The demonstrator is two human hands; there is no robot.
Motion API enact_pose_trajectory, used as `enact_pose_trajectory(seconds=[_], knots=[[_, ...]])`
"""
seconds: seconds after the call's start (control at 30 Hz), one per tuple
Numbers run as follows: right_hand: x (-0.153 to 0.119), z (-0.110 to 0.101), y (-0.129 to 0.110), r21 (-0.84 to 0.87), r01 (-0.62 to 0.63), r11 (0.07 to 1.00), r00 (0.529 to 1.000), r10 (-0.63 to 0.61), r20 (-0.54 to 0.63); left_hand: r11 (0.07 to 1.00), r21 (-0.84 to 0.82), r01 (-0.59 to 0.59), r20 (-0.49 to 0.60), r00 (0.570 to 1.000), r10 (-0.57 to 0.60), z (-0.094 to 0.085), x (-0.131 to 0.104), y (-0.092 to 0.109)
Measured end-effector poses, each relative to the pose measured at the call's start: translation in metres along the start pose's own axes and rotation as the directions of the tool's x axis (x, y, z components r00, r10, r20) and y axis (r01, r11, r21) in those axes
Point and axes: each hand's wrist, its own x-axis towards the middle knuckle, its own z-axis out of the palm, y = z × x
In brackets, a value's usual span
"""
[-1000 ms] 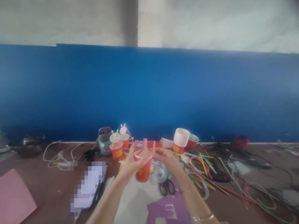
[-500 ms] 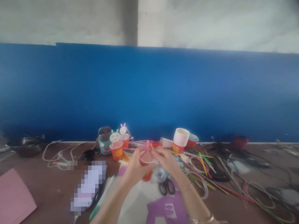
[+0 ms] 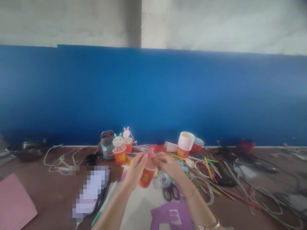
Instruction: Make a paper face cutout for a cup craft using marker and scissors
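A red paper cup (image 3: 146,177) with a yellow print stands upright on white paper between my hands. Above its rim rises a pink piece (image 3: 151,152). My left hand (image 3: 136,169) is at the cup's left side, its fingers closed near the rim and the pink piece; what they pinch is too small to name. At the right of the rim, my right hand (image 3: 166,163) has its fingertips pressed together, and whatever is between them is hidden. Black-handled scissors (image 3: 171,192) and a clear tape roll (image 3: 164,180) lie right of the cup.
Two cups with rabbit faces (image 3: 120,156) stand behind left, beside a teal container (image 3: 107,151). Stacked paper cups (image 3: 185,145) are behind right, near loose coloured sticks (image 3: 211,169). A phone (image 3: 92,191) lies left, purple paper (image 3: 165,212) in front, pink paper (image 3: 15,203) far left.
My left hand has shifted slightly left and no longer reaches across the cup's front. The cup shows more and sits a little further left. The orange stick near my right fingertips no longer shows.
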Motion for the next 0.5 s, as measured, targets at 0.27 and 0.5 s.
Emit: enact_pose_trajectory(seconds=[0.27,0.5], knots=[[-0.0009,0.0014,-0.0003,0.028,-0.032,0.999,0.999,0.031,0.035,0.999,-0.052,0.010,-0.073,0.997,-0.014,0.0017,-0.0002,-0.0014],[-0.0021,0.0074,-0.0023,-0.025,-0.051,0.998,0.999,0.051,-0.003,1.000,-0.018,0.013,-0.059,0.998,-0.014,0.0030,-0.0005,0.0002]])
